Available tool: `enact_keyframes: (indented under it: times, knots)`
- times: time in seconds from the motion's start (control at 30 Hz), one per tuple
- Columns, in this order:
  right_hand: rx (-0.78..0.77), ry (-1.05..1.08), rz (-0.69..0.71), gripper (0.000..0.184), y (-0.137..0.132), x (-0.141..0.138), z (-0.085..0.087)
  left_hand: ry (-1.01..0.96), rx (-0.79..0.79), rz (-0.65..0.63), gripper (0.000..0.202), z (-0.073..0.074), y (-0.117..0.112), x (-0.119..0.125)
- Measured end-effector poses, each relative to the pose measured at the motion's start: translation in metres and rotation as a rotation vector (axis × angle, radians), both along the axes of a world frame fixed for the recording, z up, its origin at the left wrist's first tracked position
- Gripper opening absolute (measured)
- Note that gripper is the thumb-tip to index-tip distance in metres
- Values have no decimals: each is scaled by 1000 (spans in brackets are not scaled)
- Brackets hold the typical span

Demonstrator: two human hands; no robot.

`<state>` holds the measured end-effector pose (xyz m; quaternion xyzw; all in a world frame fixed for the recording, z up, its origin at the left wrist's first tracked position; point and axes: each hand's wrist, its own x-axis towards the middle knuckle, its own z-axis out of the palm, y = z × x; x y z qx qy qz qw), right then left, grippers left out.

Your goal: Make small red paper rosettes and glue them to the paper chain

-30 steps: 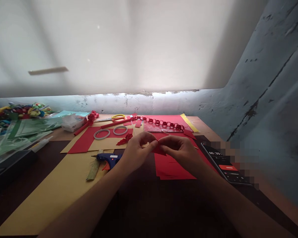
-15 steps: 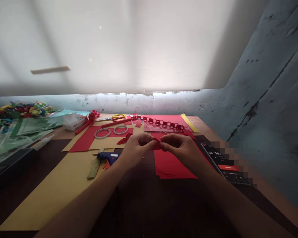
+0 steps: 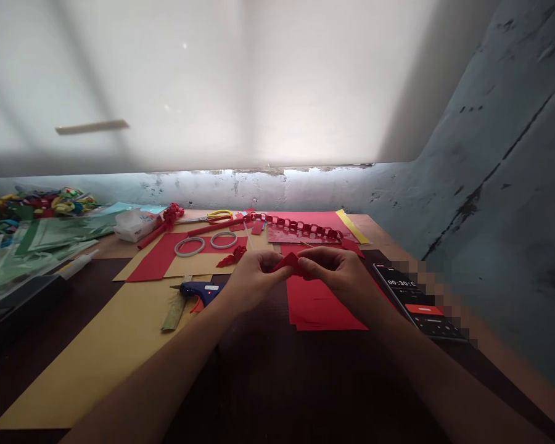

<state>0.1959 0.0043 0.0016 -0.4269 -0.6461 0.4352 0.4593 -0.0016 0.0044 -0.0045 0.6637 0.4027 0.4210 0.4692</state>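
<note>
Pinching small red paper piece (image 3: 288,263) from both ends: left hand (image 3: 252,279) fingers clenched on its left end, right hand (image 3: 341,274) fingers clenched on its right end. Held just above red sheet stack (image 3: 321,308), off the surface (image 3: 259,382), prob. to keep both ends free to bend; looks peaked mid-piece. Glue gun (image 3: 202,291) parked just left of left hand, prob. for quick reach. Paper chain (image 3: 303,228), scissors (image 3: 215,217), 2 tape rings (image 3: 189,246) kept further back, clear of hands. Phone (image 3: 414,297) w/ timer lying screen-up to the right, readable at a glance.
</note>
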Motion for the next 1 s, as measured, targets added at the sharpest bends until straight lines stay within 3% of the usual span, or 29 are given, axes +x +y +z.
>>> enact_keyframes:
  times: [0.17, 0.33, 0.67, 0.83, 1.0]
  knots:
    - [12, -1, 63, 24, -1, -2, -1, 88, 81, 10, 20, 0, -3, 3]
    - [82, -79, 11, 21, 2, -3, -2, 14, 6, 20, 28, 0, -4, 4]
    - [96, -73, 42, 21, 2, -3, -5, 24, 47, -4, 27, -2, -4, 6]
    - [64, -72, 34, 26, 1, -2, -4, 10, 39, -18, 25, -1, -5, 6]
    - [5, -58, 50, 31, 2, 0, -3, -51, 68, 53, 25, -3, -1, 3]
